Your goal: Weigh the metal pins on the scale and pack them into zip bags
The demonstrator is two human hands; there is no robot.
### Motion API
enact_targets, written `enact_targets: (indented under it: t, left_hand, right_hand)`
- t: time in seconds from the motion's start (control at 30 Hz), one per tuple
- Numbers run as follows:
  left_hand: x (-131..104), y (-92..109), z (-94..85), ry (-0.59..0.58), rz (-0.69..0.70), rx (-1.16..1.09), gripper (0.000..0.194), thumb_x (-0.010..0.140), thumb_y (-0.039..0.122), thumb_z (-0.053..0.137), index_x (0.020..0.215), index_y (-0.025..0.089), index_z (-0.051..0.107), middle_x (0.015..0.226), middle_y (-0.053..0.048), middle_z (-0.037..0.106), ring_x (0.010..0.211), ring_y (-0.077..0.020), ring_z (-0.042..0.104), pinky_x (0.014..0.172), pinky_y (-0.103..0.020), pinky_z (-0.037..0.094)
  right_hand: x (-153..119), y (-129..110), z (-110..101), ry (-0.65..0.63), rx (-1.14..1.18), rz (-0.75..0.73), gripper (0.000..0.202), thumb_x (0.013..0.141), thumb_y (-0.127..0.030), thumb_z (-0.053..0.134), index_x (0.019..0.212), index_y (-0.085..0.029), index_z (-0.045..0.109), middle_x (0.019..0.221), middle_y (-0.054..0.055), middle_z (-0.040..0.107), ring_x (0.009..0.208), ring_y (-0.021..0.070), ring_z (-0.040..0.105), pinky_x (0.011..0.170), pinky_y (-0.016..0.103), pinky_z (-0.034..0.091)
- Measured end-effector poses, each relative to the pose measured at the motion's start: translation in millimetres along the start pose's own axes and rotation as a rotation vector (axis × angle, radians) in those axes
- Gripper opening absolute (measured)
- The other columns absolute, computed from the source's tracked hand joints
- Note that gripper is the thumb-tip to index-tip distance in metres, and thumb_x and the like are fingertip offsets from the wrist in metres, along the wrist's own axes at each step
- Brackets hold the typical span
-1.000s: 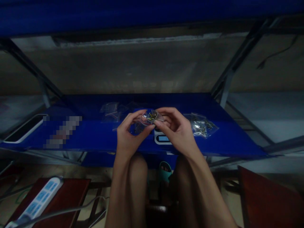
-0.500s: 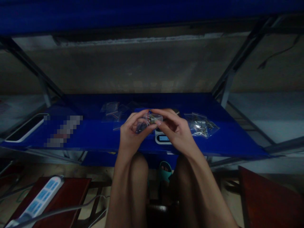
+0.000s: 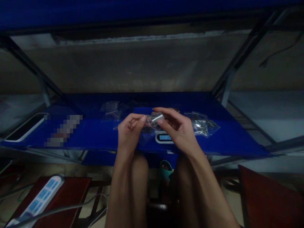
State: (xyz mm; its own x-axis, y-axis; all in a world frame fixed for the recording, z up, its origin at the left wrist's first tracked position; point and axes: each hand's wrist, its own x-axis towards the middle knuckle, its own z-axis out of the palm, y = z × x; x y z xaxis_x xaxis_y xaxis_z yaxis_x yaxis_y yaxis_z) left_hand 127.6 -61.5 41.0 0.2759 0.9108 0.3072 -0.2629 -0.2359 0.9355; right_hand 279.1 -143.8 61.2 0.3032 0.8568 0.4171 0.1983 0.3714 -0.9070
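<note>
My left hand [image 3: 130, 129] is closed, thumb and fingers pinching the edge of a small clear plastic bag [image 3: 148, 122]. My right hand [image 3: 177, 125] grips a short, shiny silver cylinder [image 3: 157, 118], tilted against the bag's left-facing side. Small metal bits show where bag and cylinder meet, too blurred to name. Just below the hands lies a small digital scale [image 3: 163, 137] with a lit display. My right hand hides part of it. To the right of that hand sits a clear bag of small metal parts [image 3: 201, 126].
Several clear bags [image 3: 112, 107] lie on the blue shelf [image 3: 95, 133], left of the hands. A phone [image 3: 26, 127] rests at its left end. A power strip [image 3: 39, 201] lies on a brown stool [image 3: 71, 190]. Another brown stool [image 3: 268, 196] stands right. Metal legs frame the shelf.
My hands have moved apart slightly. The cylinder in my right hand has turned, so its shiny side shows. My left fingers have drawn together on the bag, and more of the scale's display is visible.
</note>
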Motion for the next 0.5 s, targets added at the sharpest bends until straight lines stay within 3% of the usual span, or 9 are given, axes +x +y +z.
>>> enact_targets:
  t: [0.27, 0.5]
  left_hand:
    - [1.0, -1.5, 0.5, 0.090, -0.017, -0.011, 0.028, 0.083, 0.043, 0.085, 0.088, 0.017, 0.075, 0.086, -0.006, 0.081, 0.078, -0.0180, 0.077, 0.078, -0.030, 0.062]
    - [0.6, -0.3, 2.4, 0.122, -0.048, -0.101, 0.027, 0.082, 0.042, 0.086, 0.086, 0.018, 0.076, 0.089, -0.007, 0.081, 0.082, -0.0185, 0.078, 0.086, -0.034, 0.064]
  right_hand:
    - [0.3, 3.5, 3.5, -0.006, -0.003, 0.037, 0.031, 0.089, -0.041, 0.079, 0.117, -0.028, 0.077, 0.108, 0.006, 0.074, 0.089, 0.0200, 0.067, 0.077, 0.036, 0.060]
    - [2.0, 9.3, 6.1, 0.009, 0.105, 0.112, 0.033, 0.085, -0.046, 0.083, 0.109, -0.025, 0.074, 0.084, 0.001, 0.072, 0.074, 0.0158, 0.065, 0.067, 0.031, 0.058]
